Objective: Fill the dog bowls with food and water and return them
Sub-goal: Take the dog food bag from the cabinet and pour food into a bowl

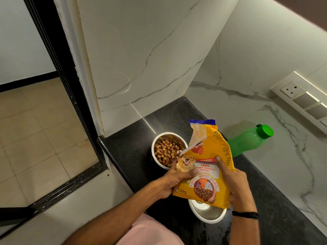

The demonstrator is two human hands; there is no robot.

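Yellow food bag (207, 167) is clasped by the left grip (178, 177) at eight o'clock and the right grip (233, 188) at four. The filled bowl (153, 147) stands at ten o'clock of it, the second bowl (207, 216) beneath. If the bag is tilted too far, kibble (166, 152) may be spilled onto the surface (134, 147).

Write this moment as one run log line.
left hand, right hand: grip food bag | far bowl: kibble | near bowl: partly behind bag | green bottle: capped

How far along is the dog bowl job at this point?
Done: far bowl holds kibble. In hand: left hand and right hand grip the food bag over the near bowl, which looks empty where visible. Left: water, likely from the capped green bottle, then returning both bowls.
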